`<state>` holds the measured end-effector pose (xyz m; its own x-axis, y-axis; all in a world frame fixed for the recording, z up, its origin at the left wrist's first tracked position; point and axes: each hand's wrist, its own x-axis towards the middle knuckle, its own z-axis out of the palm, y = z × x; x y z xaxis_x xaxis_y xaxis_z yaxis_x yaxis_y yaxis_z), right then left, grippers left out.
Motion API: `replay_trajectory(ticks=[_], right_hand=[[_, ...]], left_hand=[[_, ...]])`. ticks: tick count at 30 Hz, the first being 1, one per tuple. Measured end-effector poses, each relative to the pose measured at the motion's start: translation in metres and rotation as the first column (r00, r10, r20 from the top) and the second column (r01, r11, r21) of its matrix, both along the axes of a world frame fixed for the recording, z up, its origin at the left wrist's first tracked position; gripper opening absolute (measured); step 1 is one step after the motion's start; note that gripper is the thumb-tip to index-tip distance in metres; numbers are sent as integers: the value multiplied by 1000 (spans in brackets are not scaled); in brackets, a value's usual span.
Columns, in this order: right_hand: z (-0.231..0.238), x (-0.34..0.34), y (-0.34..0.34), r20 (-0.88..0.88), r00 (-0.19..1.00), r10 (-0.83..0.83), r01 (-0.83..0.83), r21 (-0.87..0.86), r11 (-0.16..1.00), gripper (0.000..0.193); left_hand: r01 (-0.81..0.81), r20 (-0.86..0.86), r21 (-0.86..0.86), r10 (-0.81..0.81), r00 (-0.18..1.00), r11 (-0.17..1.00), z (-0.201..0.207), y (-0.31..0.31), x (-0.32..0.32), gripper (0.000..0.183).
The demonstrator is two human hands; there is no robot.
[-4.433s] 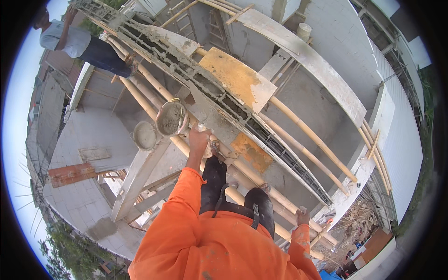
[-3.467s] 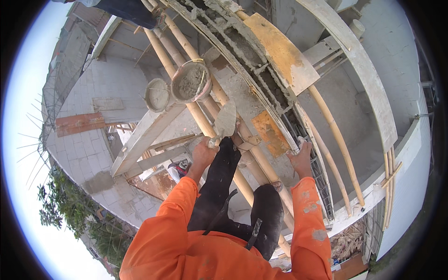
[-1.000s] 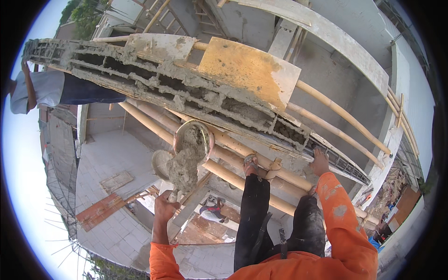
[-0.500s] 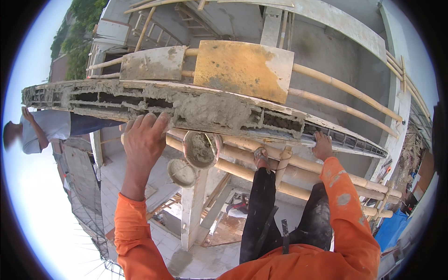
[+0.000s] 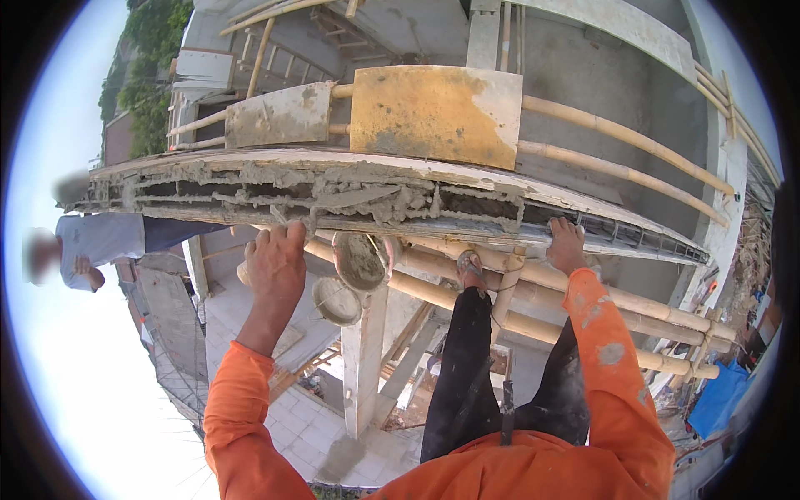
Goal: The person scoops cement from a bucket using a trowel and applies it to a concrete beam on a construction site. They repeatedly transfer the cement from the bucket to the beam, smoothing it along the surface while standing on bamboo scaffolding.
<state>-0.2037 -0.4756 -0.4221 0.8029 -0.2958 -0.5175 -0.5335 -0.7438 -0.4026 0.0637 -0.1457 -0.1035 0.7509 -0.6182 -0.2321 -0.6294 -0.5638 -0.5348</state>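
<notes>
Gripping a trowel [image 5: 357, 198] in the left hand [image 5: 277, 271], left of centre; handle mostly hidden behind curled fingers. Blade near flat on wet grey mix [image 5: 408, 204], inside the long form [image 5: 467, 174] across mid-frame. Right hand [image 5: 567, 244] well apart, right of centre, fingers over the form's near edge; clamped or just resting, can't tell.

To do this well, probably: hold the blade low, press mix down between the bars instead of skimming, use short strokes to avoid spilling over the near edge, steady with the right hand, avoid leaning hard on the form. Worth watching the dark gaps right of the blade, apparently unfilled.

Further right in the form: bare steel cage [image 5: 633, 233]. Just below the form, centre: bucket [image 5: 393, 248] with mix, shallower pan [image 5: 316, 302] beside it, lower left. Below, to the right: bamboo poles [image 5: 537, 327]. Above: ochre-stained board [image 5: 433, 112]. Far left: co-worker [image 5: 104, 237] in pale shirt. Lower right: blue tarp [image 5: 717, 400].
</notes>
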Motion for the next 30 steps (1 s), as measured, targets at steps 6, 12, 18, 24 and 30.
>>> replay_trajectory(ticks=[6, 12, 18, 24, 30], right_hand=[[0, -3, 0, 7, 1000, -4, 4, -15, 1000, 61], [2, 1, -2, -9, 999, -31, 31, 62, 998, 47], [3, 5, 2, 62, 992, -107, 104, 49, 993, 38], [5, 5, 1, 68, 994, -88, 85, 46, 995, 37], [8, 4, 2, 47, 992, -120, 116, 66, 991, 37]], left_hand=[[24, 9, 48, -24, 1000, 999, -8, -60, -7, 9], [-99, 184, 14, 95, 978, 995, 38, -49, -66, 15], [-297, 212, -32, 297, 931, 954, 47, -50, -114, 16], [-347, 291, 12, 329, 898, 938, 46, -59, -124, 15], [-567, 173, 27, 555, 814, 823, 56, -82, -120, 26]])
